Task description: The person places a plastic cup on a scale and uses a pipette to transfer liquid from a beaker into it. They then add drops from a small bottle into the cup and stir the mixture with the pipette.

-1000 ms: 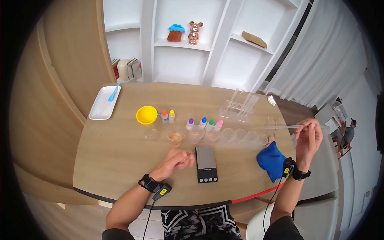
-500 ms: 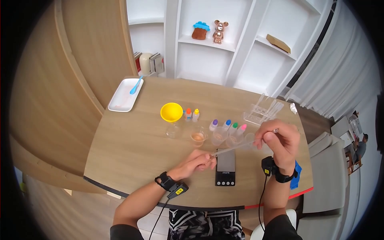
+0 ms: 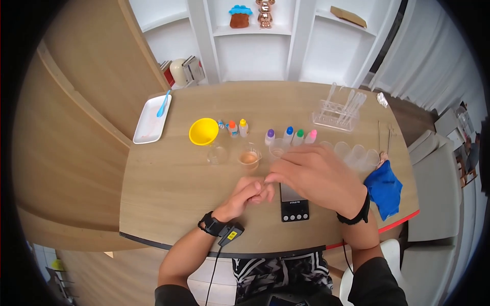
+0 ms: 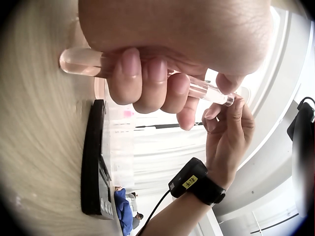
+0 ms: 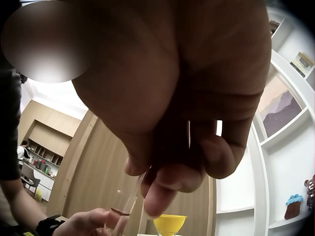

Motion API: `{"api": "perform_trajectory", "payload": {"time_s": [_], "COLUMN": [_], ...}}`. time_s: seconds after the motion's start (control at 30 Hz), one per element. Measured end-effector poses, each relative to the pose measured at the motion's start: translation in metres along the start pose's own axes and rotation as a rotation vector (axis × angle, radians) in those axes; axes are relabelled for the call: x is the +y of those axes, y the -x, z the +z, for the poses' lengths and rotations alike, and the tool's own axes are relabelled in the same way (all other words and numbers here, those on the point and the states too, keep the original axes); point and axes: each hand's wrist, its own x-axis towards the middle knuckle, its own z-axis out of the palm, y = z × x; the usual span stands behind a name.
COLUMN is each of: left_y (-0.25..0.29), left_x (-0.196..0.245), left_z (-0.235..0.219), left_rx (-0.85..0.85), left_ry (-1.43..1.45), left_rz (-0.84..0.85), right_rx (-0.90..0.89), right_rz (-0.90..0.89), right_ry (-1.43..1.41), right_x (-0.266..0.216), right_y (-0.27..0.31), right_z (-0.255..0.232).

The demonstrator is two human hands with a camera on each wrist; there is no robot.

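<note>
My left hand (image 3: 246, 196) curls its fingers round a clear test tube (image 4: 81, 62), whose rounded bottom end holds pale pinkish liquid. My right hand (image 3: 319, 178) is close at the tube's mouth, fingertips beside the left hand over the scale. In the right wrist view it pinches a thin clear rod (image 5: 138, 188) that reaches down toward the tube; its lower part is hard to make out. Partly covered by the right hand, the black digital scale (image 3: 295, 211) lies on the table. Just beyond the left hand stands a clear beaker (image 3: 249, 159) of light orange liquid.
Behind are a yellow bowl (image 3: 203, 131), small dropper bottles with coloured caps (image 3: 299, 136), and clear plastic cups (image 3: 358, 155). A rack (image 3: 334, 121) with tubes stands far right, a blue cloth (image 3: 384, 189) near right. The white tray (image 3: 139, 133) lies far left.
My right hand has come from the right side of the table to the left hand, bringing the clear rod to the tube's mouth. The left hand keeps holding the tube.
</note>
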Motion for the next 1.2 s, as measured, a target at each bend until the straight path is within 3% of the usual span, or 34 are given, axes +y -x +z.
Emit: {"api": "perform_trajectory", "payload": {"time_s": [0.07, 0.27, 0.37, 0.73, 0.83, 1.13, 1.2], "left_y": [0.002, 0.0, 0.001, 0.002, 0.0, 0.004, 0.001], "left_x": [0.003, -0.005, 0.006, 0.006, -0.002, 0.007, 0.003], "left_z": [0.001, -0.002, 0.007, 0.0, 0.0, 0.0, -0.002], "left_rx": [0.009, -0.006, 0.027, -0.018, -0.006, 0.005, -0.02], "left_ry": [-0.007, 0.004, 0.016, -0.056, -0.043, -0.064, -0.082], "left_rz": [-0.027, 0.024, -0.019, -0.052, 0.024, -0.058, 0.017], "right_rx": [-0.059, 0.138, 0.046, 0.13, 0.13, 0.113, 0.102], "right_rz": [0.022, -0.033, -0.038, -0.023, -0.005, 0.019, 0.033], "right_ry": [0.041, 0.062, 0.044, 0.042, 0.049, 0.015, 0.023], "right_x": [-0.005, -0.003, -0.004, -0.004, -0.004, -0.006, -0.005], "right_y": [0.001, -0.001, 0.001, 0.001, 0.001, 0.001, 0.001], "right_z": [-0.004, -0.003, -0.007, 0.0, 0.004, 0.003, 0.002]}}
